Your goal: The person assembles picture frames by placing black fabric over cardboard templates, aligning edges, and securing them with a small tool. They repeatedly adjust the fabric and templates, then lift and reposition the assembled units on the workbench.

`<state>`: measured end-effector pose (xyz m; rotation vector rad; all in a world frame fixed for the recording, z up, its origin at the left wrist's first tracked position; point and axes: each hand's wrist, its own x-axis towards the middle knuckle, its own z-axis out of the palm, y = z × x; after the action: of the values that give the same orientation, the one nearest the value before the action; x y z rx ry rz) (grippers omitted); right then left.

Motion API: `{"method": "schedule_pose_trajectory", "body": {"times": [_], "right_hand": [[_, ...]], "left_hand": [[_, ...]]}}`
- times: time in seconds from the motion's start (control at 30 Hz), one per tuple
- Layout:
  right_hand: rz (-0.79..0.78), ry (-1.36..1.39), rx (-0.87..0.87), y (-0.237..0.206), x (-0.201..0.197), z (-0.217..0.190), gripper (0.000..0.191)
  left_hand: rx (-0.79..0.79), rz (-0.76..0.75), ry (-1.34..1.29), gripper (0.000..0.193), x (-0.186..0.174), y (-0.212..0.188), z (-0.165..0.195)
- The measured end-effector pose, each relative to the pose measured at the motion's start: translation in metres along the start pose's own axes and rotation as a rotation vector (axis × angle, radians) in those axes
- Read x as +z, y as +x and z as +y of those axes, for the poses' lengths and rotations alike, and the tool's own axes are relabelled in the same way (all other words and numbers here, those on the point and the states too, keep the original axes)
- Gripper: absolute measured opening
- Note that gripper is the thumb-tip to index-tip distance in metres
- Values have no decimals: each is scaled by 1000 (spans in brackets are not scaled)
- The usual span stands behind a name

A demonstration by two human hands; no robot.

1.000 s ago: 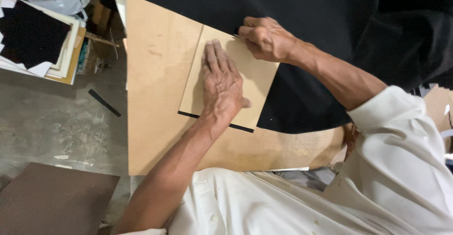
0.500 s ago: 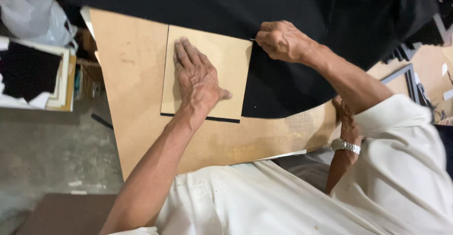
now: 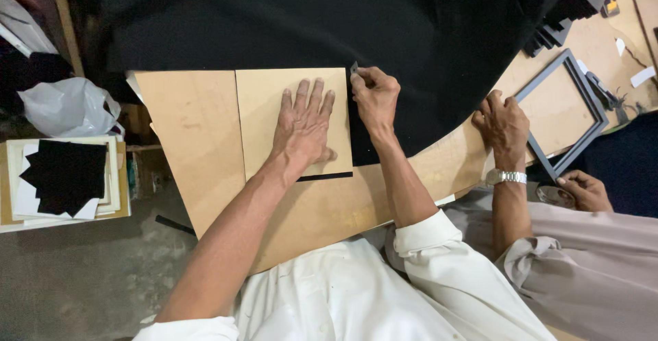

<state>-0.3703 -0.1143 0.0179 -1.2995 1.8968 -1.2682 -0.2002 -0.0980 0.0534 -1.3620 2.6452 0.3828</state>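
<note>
Black cloth [image 3: 439, 46] smothers the workboard's [image 3: 185, 149] far edge, your left hand [image 3: 301, 130] lies flat, fingers spread, on the tan board piece [image 3: 264, 108], your right hand [image 3: 375, 99] pinches a small blade [image 3: 354, 68], mostly hidden, at its far right corner.

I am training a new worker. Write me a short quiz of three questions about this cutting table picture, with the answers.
1. True or false: the left hand lies flat, fingers spread, on the square board.
2. The right hand holds a small blade at which place? A) the board's upper right corner B) the board's lower left corner C) on the grey frame
3. What colour is the large cloth on the table?

Key: 1 true. 2 A. 3 black.
</note>
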Motion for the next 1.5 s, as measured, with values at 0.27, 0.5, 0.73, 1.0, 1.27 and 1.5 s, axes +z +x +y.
{"method": "schedule_pose_trajectory", "body": {"times": [0.27,0.5,0.73,1.0,1.27,1.5], "right_hand": [[49,-218,-85,8,15,-1,21],[43,-253,-77,11,19,-7,18],[-25,-324,-162,21,21,-3,14],[-125,-416,-201,31,24,4,9],[-186,-316,-236,39,19,26,5],[-144,-318,-286,20,16,24,2]], "left_hand": [[33,-156,100,155,-31,-9,-2],[34,-183,104,156,-33,-5,-4],[29,-136,71,152,-31,-10,-11],[8,-141,16,154,-24,-10,-16],[49,-121,58,154,-16,-9,-16],[45,-187,150,151,-21,-8,-11]]}}
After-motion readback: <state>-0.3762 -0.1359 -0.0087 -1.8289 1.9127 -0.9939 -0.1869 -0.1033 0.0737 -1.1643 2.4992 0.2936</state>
